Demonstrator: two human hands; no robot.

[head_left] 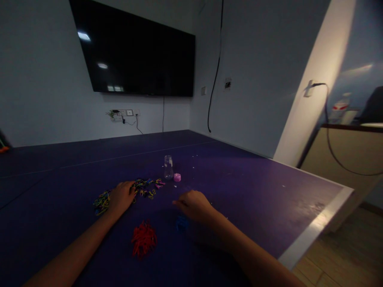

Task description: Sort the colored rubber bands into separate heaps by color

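My left hand rests on a loose pile of mixed small looped clips, in yellow, blue, black and pink; its fingers lie over the pile, the tips partly hidden. More of these clips spread out to the right of that hand. My right hand is closed just above a small blue pile, its fingers curled together; what they hold, if anything, is hidden. Between my forearms lies a heap of red clips. Beyond my hands stands a clear bottle, upright and uncapped, with a pink cap beside it.
The dark purple table has a pale edge at the right and small white scraps on it. A large black screen hangs on the wall. A cable dangles at the corner. To the right stands a cabinet with a bottle on top.
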